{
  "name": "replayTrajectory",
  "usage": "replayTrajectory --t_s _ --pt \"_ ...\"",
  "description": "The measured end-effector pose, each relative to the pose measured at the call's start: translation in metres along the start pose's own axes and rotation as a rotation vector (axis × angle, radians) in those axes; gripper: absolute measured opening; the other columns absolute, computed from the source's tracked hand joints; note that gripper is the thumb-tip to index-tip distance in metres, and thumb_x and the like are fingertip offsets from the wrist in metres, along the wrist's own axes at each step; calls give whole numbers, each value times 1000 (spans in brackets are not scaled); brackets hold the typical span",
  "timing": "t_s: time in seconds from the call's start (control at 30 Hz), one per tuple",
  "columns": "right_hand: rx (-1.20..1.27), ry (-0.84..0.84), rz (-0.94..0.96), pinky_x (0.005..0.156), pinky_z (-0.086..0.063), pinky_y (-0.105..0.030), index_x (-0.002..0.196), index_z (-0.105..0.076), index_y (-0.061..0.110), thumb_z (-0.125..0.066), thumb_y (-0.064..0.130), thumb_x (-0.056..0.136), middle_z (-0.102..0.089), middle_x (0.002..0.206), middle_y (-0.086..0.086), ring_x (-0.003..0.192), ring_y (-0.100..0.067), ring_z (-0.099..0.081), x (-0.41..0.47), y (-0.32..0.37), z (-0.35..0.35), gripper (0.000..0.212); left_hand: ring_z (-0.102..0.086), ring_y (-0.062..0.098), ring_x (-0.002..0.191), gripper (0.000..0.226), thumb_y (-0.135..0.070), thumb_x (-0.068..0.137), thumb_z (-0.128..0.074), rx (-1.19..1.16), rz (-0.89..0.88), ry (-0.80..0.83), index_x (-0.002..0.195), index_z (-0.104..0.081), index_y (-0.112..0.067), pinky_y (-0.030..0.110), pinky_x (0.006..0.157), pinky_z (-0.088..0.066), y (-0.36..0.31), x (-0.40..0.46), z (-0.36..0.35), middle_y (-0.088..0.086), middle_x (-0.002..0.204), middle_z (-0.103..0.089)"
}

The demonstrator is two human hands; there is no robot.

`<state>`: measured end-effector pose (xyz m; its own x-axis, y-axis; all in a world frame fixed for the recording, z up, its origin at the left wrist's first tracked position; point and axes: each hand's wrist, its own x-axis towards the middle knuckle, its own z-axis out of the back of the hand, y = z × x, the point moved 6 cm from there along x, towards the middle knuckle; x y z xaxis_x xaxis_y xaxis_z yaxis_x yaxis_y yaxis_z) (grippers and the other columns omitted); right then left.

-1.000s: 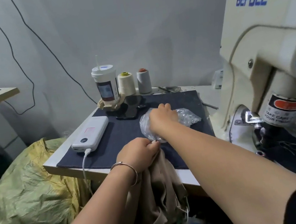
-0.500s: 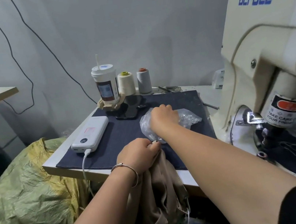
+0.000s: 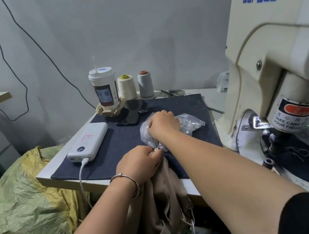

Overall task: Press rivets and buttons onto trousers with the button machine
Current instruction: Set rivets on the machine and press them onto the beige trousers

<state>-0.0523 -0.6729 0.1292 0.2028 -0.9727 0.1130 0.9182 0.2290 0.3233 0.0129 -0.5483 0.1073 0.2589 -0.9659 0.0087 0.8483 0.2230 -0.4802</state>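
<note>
Beige trousers (image 3: 163, 205) hang over the table's front edge. My left hand (image 3: 138, 164), with a bangle on the wrist, grips their top edge on the dark cloth mat (image 3: 125, 141). My right hand (image 3: 162, 124) reaches into a clear plastic bag (image 3: 190, 123) of small metal rivets or buttons lying on the mat; its fingers curl down inside the bag, and what they hold is hidden. The cream button machine (image 3: 274, 63) stands at the right, its press head (image 3: 288, 119) above a dark base.
On the mat lie a white power bank (image 3: 89, 140) with a cable and a black phone (image 3: 131, 113). A drink cup (image 3: 104, 90) and two thread cones (image 3: 127, 86) stand at the back. A yellow-green sack (image 3: 22, 206) sits left of the table.
My right hand has shifted slightly inside the plastic bag. My left hand keeps the same grip on the trousers.
</note>
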Motion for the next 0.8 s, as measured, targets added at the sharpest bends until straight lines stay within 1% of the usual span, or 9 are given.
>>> replayTrajectory --t_s 0.13,0.23,0.27,0.4,0.5,0.57,0.67,0.8 --pt "17 12 -11 97 -37 -36 129 -56 18 -59 23 88 -50 132 -4 125 -25 -42 -3 1 0 41 -52 17 64 46 -54 94 -44 25 -2 -3 71 -64 -19 30 56 -36 -1 1 0 4 74 -64" --pt "52 27 -17 97 -38 -37 128 -55 16 -61 26 87 -51 131 -4 125 -25 -42 -5 1 3 42 -59 21 72 46 -55 94 -44 24 -7 2 78 -67 -19 30 59 -39 -1 1 0 5 80 -67" --pt "68 28 -21 97 -39 -38 127 -56 16 -61 27 87 -51 131 -4 125 -25 -43 -6 1 4 42 -59 22 72 46 -55 94 -44 20 -5 4 77 -67 -18 31 59 -39 0 1 0 5 80 -67" --pt "119 68 -28 96 -45 -37 126 -61 21 -56 30 89 -53 132 -3 125 -25 -43 -14 -1 6 38 -49 17 63 47 -53 95 -43 37 -9 16 69 -59 -17 31 56 -35 -1 1 0 5 69 -59" --pt "93 170 -12 99 -46 -38 124 -63 25 -65 27 78 -52 133 0 124 -25 -46 -22 0 6 45 -55 20 69 44 -51 95 -43 32 -7 25 73 -62 -17 32 59 -38 -2 0 1 7 77 -65" --pt "80 223 15 101 -45 -39 123 -63 26 -69 26 75 -54 133 1 125 -25 -46 -25 1 6 48 -58 20 72 41 -50 95 -43 40 -5 20 72 -62 -21 30 59 -39 -2 -1 1 5 79 -66" --pt "35 189 50 104 -41 -39 127 -60 23 -68 24 80 -54 134 -1 126 -24 -45 -28 2 11 48 -53 15 66 41 -50 96 -43 47 -11 20 67 -58 -25 28 54 -36 -5 -2 2 0 72 -61" --pt "8 144 90 105 -40 -40 128 -60 21 -61 19 87 -53 136 -5 127 -25 -43 -33 4 14 41 -49 13 60 44 -49 96 -44 45 -15 7 61 -53 -24 28 52 -32 -5 -3 3 -2 64 -55"
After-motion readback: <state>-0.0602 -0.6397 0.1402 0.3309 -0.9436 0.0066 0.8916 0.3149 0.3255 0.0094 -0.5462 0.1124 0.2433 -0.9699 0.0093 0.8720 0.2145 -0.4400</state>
